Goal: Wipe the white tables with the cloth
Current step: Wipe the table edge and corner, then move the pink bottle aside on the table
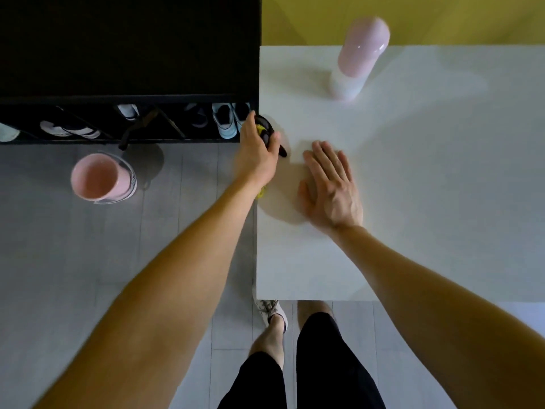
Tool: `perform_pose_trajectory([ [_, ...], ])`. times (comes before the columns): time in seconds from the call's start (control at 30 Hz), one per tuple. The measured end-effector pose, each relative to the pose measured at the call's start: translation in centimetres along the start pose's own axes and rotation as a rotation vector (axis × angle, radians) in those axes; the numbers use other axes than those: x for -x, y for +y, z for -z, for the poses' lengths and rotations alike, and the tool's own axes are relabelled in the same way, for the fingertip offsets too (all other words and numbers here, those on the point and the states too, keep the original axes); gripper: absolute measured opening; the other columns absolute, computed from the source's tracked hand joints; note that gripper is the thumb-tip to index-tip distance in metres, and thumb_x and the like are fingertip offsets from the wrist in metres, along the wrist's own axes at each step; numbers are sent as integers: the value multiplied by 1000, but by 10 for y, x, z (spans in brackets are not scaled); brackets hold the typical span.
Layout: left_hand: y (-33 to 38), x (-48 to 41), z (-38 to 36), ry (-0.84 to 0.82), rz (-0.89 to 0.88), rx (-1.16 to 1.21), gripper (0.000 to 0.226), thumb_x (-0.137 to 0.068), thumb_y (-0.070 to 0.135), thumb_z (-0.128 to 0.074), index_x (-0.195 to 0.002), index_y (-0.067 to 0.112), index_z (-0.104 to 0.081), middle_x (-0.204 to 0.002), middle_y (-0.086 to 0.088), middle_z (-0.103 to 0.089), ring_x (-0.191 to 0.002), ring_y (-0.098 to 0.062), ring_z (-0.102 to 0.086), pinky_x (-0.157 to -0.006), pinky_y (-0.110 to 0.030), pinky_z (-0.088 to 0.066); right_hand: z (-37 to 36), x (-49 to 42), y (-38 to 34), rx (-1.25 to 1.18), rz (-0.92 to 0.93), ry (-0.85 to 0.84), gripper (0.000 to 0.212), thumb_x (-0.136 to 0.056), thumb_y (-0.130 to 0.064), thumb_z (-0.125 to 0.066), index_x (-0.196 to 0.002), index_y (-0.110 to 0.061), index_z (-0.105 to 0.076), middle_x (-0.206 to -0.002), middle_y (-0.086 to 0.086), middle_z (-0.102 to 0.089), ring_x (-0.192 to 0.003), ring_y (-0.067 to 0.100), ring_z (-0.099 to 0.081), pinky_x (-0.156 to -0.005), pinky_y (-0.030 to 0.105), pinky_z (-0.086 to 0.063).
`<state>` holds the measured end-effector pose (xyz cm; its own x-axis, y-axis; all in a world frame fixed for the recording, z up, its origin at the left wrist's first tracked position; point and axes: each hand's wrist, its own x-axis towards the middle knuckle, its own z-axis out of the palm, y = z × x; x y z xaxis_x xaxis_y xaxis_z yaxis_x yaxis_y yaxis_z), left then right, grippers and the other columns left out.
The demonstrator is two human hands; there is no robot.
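left hand [256,156] grips what seems a dark cloth [266,129] at the white table [413,208] edge, right hand [331,185] flat on top.

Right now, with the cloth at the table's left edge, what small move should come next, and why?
Probably draw the cloth rightward across the white table, passing beyond the right hand. The left hand grips it at the table's left edge, the right hand lies flat beside it, and bare tabletop stretches to the right.
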<state>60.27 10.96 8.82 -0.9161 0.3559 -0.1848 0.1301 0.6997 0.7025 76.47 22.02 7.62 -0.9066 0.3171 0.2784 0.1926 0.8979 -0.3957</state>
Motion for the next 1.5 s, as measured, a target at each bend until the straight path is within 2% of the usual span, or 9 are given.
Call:
perform_pose_trajectory([
  [0.17, -43, 132, 2, 12, 28, 82, 69, -109, 35, -61, -169, 27, -28, -156, -2, -58, -127, -29, -67, -97, -27, -53, 0, -1, -8, -17, -35, 23, 53, -103, -20, -59, -153, -1, -58, -167, 19, -45, -162, 34, -34, -132, 57, -25],
  [0.3, -56, 218, 21, -127, 137, 59, 68, -105, 44, -58, -163, 46, -24, -138, 8, -68, -107, -22, -75, -91, -46, -63, 3, 0, -10, -1, -59, -65, 56, -109, -27, -52, -161, -4, -49, -173, 17, -36, -166, 31, -22, -135, 55, -18],
  [0.5, 8, 23, 9, -29, 80, -148, 71, -112, 41, -54, -170, 14, -24, -164, -12, -47, -133, -39, -62, -101, -47, -54, 4, 0, -2, -64, -41, -61, 57, -105, -26, -61, -156, -2, -54, -170, 19, -42, -165, 34, -28, -134, 56, -20],
  [0.63, 56, -84, 38, -46, -1, -457, 65, -112, 41, -49, -168, 16, -26, -165, -12, -42, -133, -44, -61, -99, -54, -55, 11, -5, 2, -210, -106, -80, 50, -99, -22, -71, -146, -5, -64, -162, 13, -55, -158, 28, -42, -131, 52, -32],
  [0.73, 71, -82, 68, -4, -140, -489, 63, -111, 41, -51, -166, 17, -31, -163, -11, -45, -124, -44, -66, -92, -54, -59, 41, -29, 7, -357, -390, 20, 51, -93, -32, -81, -137, -12, -66, -136, 3, -69, -127, 24, -67, -102, 47, -59],
  [0.8, 64, -64, 80, -47, -194, -505, 63, -111, 40, -53, -166, 17, -32, -166, -9, -44, -125, -44, -65, -90, -54, -59, 66, -64, 22, -334, -553, 143, 68, -86, -45, -85, -140, -15, -58, -133, 1, -63, -118, 25, -66, -95, 48, -61],
  [0.97, 39, -21, 95, -146, -87, -492, 65, -111, 41, -55, -168, 21, -30, -169, -6, -42, -132, -42, -62, -94, -51, -54, 93, -164, 60, -289, -378, 79, 114, -72, -48, -96, -162, -16, -35, -149, 11, -49, -128, 34, -59, -99, 40, -54],
  [1.13, 38, -8, 98, -149, -70, -524, 64, -111, 44, -52, -168, 23, -30, -165, -4, -46, -124, -39, -66, -90, -48, -56, 89, -194, 67, -252, -226, -184, 74, -80, -45, -91, -140, -26, -53, -124, 4, -70, -99, 39, -70, -80, 39, -57],
  [1.5, 74, -29, 68, -197, -318, -448, 67, -107, 41, -60, -165, 22, -33, -164, -4, -42, -102, -42, -72, -71, -46, -63, 126, -12, 24, -328, -188, -234, 77, -85, -46, -91, -150, -22, -58, -142, -1, -65, -110, 27, -72, -87, 46, -64],
])
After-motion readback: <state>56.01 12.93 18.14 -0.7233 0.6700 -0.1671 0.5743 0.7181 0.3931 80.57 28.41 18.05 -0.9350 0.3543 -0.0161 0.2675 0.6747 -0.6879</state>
